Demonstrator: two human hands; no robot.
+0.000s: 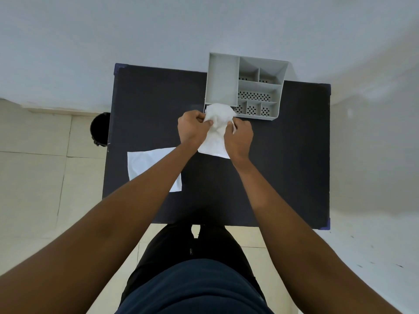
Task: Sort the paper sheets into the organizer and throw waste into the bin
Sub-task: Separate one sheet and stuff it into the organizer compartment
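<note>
Dark surface (294, 155) fills centre. Grey organizer (223, 80) at far edge, compartments showing nothing inside (perforated floors visible). Flat paper sheet (145, 164) lies near left edge, partly under left forearm. Black bin (101, 129) on floor just beside surface's left side. Left hand (192, 128) and right hand (240, 138) both clenched on crumpled paper (217, 125), held in front of organizer.

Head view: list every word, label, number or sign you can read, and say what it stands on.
None can be read. The crumpled sheet in both hands, the flat sheet on the black table, the grey organizer and the bin show no print or labels.
</note>
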